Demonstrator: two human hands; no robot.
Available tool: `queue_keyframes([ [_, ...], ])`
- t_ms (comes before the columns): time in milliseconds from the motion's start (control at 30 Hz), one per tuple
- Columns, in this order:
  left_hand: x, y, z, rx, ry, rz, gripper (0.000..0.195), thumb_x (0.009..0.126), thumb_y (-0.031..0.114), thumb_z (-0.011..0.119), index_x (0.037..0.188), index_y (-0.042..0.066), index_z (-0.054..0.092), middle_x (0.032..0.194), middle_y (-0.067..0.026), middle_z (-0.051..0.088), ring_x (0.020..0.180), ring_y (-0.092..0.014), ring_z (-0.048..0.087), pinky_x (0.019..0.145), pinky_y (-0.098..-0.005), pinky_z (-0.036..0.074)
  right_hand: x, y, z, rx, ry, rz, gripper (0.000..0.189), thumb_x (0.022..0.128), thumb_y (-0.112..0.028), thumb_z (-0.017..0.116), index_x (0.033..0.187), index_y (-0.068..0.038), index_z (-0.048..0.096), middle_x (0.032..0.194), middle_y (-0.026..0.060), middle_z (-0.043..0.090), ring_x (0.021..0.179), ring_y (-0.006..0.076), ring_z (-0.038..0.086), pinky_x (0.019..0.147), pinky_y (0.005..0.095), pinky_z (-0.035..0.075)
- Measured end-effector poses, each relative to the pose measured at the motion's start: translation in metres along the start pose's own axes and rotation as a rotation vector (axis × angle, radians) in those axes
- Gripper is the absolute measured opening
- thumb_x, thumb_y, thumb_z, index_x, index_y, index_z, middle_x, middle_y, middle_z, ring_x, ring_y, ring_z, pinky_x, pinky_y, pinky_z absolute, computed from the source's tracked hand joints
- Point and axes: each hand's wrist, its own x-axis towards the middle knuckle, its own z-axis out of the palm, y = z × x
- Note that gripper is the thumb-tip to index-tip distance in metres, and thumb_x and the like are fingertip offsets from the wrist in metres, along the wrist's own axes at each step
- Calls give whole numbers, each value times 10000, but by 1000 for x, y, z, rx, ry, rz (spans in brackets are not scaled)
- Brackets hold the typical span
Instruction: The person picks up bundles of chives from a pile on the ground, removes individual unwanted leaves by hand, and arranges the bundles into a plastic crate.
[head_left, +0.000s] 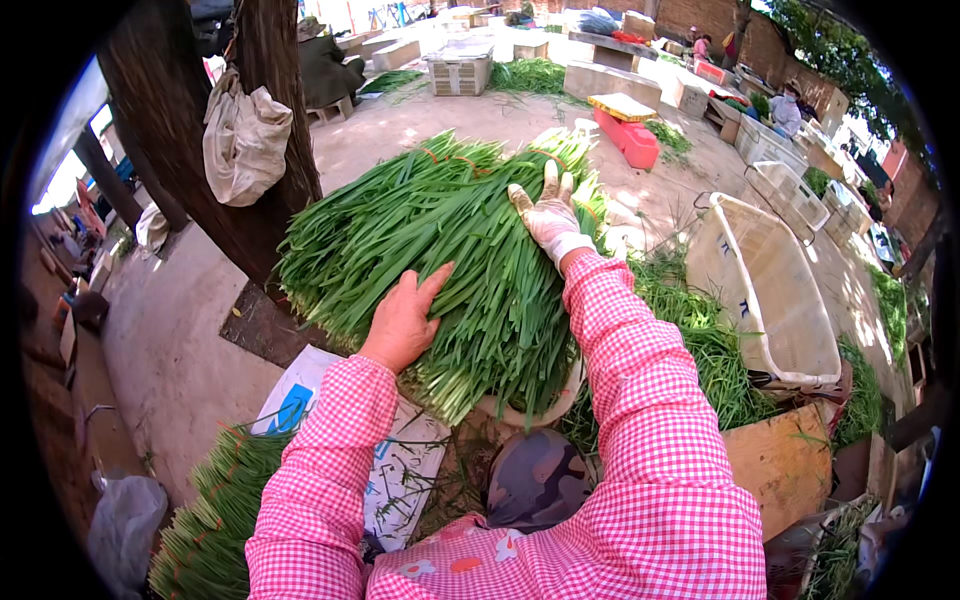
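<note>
A big heap of long green garlic chives lies before me, its pale stalk ends at the upper right and along the lower edge. Red bands tie some bundles near the far side. My bare left hand presses on the leaves at the near left, thumb and forefinger apart. On the right, my right hand wears a thin white glove with stained fingertips and lies spread over the stalks near their pale ends. Beneath the heap, part of a pale basin rim shows.
More banded chives stand at lower left beside a printed white sack. To the right are loose greens, a white plastic crate and a wooden board. A tree trunk with a hanging cloth bag rises at left. Other people sit farther off.
</note>
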Motion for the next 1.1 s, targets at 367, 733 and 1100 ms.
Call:
queue_keyframes([
  [367,-205,-63,-43,-228,76,-189,594,746,-115,554,1294,104,486,1035,-123,500,815,-199,532,696,-264,475,-92,17,-79,487,-109,-262,467,961,-256,475,1363,-41,371,1238,175,518,1160,234,499,975,317,374],
  [733,-355,-128,-49,-184,262,-572,451,754,-107,553,1176,53,553,865,-14,504,593,-68,427,558,-201,391,-175,10,-84,494,-144,-267,188,849,-195,657,911,-30,590,757,50,608,675,118,558,639,272,459],
  [1100,-347,-112,-49,-140,149,-568,422,738,-87,575,1142,38,575,809,-61,512,570,-117,476,557,-245,432,-177,10,-56,-265,254,-697,198,821,-217,630,709,-74,551,643,127,557,625,325,578,570,408,468],
])
